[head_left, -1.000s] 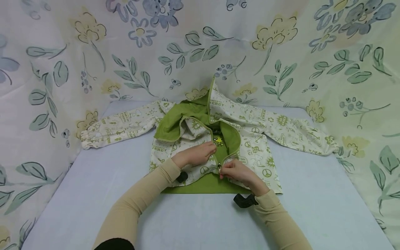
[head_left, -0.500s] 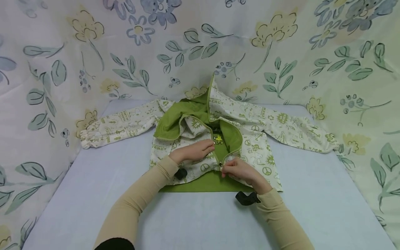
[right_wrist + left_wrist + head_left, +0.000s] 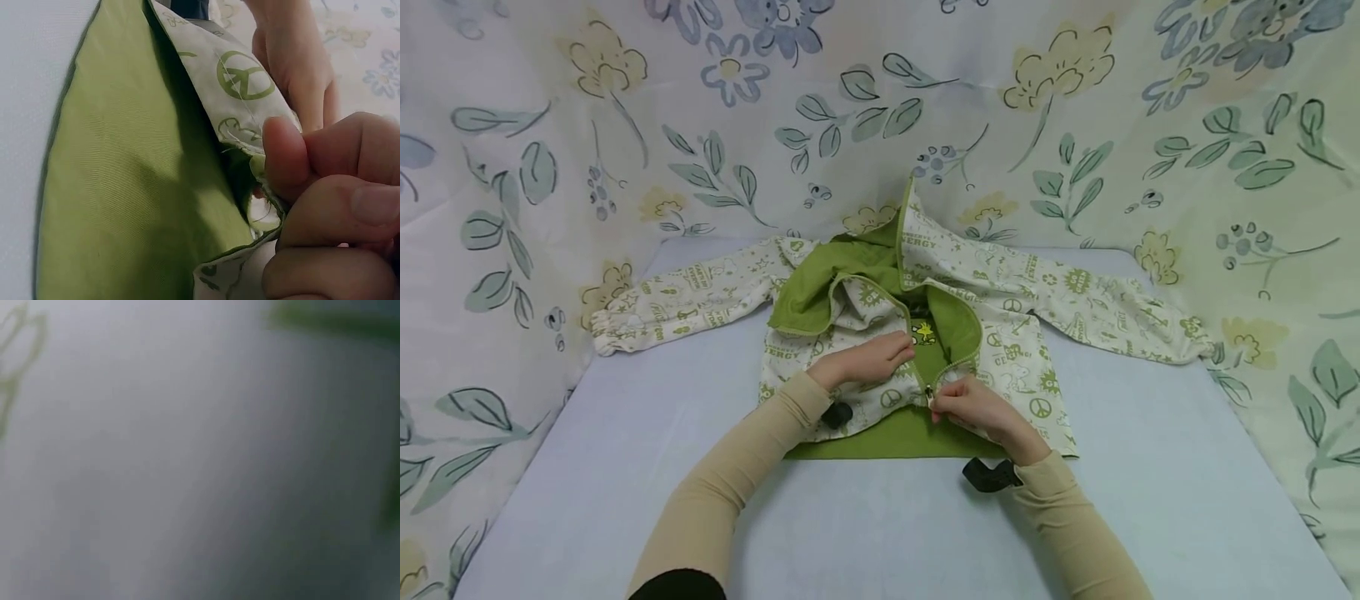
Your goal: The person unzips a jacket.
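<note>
A hooded zip jacket [image 3: 1015, 379], white with green print and green lining, lies spread on the table with its front partly parted. My left hand [image 3: 868, 360] rests on its left front panel beside the zip edge, fingers fairly straight. At the lower end of the zip, just below the slider [image 3: 929, 390], my right hand [image 3: 973, 408] pinches the zipper with curled fingers. In the right wrist view, thumb and fingers of the right hand [image 3: 337, 206] press together at the bottom zip edges; what lies between them is mostly hidden. The left wrist view is blurred.
Both sleeves [image 3: 692, 300] stretch outward, and the green hood lining [image 3: 827, 287] is folded open at the top. The white table [image 3: 880, 525] ends at a floral curtain [image 3: 850, 108] behind and at the sides. A black wrist camera [image 3: 988, 476] sits under the right wrist.
My left hand's fingers, more curled a second ago, have straightened on the panel. The right hand stays at the lower end of the zip, and the view has shifted slightly.
</note>
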Motion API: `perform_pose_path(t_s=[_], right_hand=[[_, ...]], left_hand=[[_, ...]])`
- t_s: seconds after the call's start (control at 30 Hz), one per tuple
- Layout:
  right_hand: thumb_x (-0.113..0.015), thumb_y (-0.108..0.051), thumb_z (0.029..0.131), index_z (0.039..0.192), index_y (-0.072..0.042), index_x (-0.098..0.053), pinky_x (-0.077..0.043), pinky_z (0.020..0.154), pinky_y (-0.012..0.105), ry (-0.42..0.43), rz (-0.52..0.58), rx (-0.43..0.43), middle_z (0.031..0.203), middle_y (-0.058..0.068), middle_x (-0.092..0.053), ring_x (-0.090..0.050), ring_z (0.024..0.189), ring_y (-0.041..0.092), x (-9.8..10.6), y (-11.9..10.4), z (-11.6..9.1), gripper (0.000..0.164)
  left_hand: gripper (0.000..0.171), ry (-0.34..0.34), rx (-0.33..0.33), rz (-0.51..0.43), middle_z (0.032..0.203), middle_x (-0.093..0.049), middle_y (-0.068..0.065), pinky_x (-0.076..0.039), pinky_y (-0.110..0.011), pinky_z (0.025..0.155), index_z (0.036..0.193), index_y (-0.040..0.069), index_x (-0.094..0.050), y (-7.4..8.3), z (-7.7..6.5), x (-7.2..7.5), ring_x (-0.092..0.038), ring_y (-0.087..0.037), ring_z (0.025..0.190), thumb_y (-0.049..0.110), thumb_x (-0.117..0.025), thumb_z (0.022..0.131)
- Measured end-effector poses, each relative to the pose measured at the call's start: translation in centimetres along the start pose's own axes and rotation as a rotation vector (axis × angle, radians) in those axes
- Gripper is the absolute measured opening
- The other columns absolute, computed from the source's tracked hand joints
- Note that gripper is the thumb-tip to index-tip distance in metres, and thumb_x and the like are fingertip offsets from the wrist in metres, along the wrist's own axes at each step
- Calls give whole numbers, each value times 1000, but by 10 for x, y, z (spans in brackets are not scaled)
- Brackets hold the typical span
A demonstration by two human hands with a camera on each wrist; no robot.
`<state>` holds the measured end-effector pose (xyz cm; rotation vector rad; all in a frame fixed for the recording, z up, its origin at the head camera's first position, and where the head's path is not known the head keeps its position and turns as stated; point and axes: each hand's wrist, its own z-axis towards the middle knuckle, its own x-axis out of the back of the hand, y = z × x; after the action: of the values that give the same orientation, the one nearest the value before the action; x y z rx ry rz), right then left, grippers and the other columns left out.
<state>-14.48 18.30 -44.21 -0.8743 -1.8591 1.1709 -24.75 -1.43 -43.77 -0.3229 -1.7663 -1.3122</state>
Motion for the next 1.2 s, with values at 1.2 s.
perform_pose_path(t_s=[1.2], right_hand=[[-57,-18,78,55,-4,-61,-23,36,19,-291,-397,-21,40,-5,-40,-28,35,5,-2,5,-18,28]], left_hand=[[25,-59,-77,220,104,-43,1,-39,-21,75,108,11,-55,28,-18,2,-44,-8,88,26,-49,89]])
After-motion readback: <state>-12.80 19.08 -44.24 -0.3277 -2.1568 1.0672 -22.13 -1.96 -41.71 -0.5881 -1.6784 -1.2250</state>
